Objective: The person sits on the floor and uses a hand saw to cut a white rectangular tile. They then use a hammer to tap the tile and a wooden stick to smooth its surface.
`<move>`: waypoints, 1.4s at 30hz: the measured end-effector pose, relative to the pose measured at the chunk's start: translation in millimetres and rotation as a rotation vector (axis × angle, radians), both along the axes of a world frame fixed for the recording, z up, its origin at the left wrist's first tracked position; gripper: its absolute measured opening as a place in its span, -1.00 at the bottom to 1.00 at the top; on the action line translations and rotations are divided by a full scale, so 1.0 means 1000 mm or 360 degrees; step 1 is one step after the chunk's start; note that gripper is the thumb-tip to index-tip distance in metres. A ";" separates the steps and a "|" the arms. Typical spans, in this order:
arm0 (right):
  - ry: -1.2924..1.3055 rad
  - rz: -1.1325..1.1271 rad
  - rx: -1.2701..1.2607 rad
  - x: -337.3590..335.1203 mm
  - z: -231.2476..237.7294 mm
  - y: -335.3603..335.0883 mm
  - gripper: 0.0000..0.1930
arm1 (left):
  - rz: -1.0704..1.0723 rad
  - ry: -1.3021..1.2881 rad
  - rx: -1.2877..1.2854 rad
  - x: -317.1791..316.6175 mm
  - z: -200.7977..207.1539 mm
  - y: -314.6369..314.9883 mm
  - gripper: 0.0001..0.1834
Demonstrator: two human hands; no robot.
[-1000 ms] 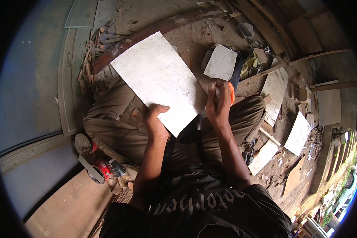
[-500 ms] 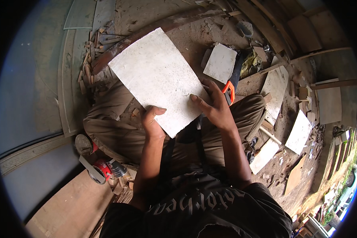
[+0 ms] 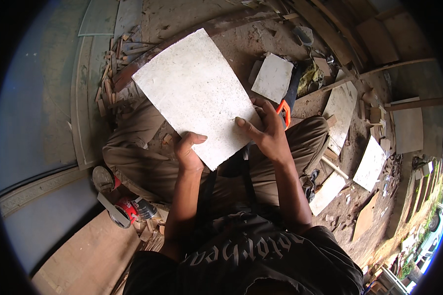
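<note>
A rectangular white board (image 3: pixel 194 91), speckled with dark marks and rough at its edges, is held tilted above my crossed legs. My left hand (image 3: pixel 188 151) grips its near left edge, thumb on top and fingers hidden beneath. On the near right edge my right hand (image 3: pixel 266 127) is closed, its thumb pressed on the face and its fingers partly behind the edge. Just beyond my right hand a saw with an orange handle (image 3: pixel 285 113) lies by my right knee. A smaller white board piece (image 3: pixel 273 77) rests on the ground behind it.
Open cans (image 3: pixel 128 214) stand left of my leg beside a leaning plywood sheet (image 3: pixel 91 255). Wood scraps (image 3: pixel 108 88) pile along the left wall. On the right, more white boards (image 3: pixel 370 164) and a stick (image 3: pixel 335 168) lie on the dirt. A dark beam (image 3: pixel 216 27) crosses the far ground.
The far end of the white board has swung slightly up and away. Both hands keep their hold in nearly the same place.
</note>
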State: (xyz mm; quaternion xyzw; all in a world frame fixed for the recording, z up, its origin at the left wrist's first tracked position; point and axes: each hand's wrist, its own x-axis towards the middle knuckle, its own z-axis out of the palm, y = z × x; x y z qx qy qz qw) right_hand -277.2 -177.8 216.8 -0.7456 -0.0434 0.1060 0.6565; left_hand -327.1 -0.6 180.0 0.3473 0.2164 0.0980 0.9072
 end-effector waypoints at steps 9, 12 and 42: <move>-0.0117 -0.0163 -0.0010 0.012 -0.043 0.024 -0.45 | 0.0030 0.0125 0.0226 0.025 -0.022 0.050 -0.40; 0.0052 -0.0334 0.0050 0.032 -0.090 0.024 -0.50 | 0.0033 0.0167 0.0118 0.038 -0.042 0.100 -0.45; 0.0297 0.0149 -0.1173 0.025 -0.293 0.023 -0.71 | 0.0100 0.0571 0.0614 0.041 -0.148 0.112 -0.29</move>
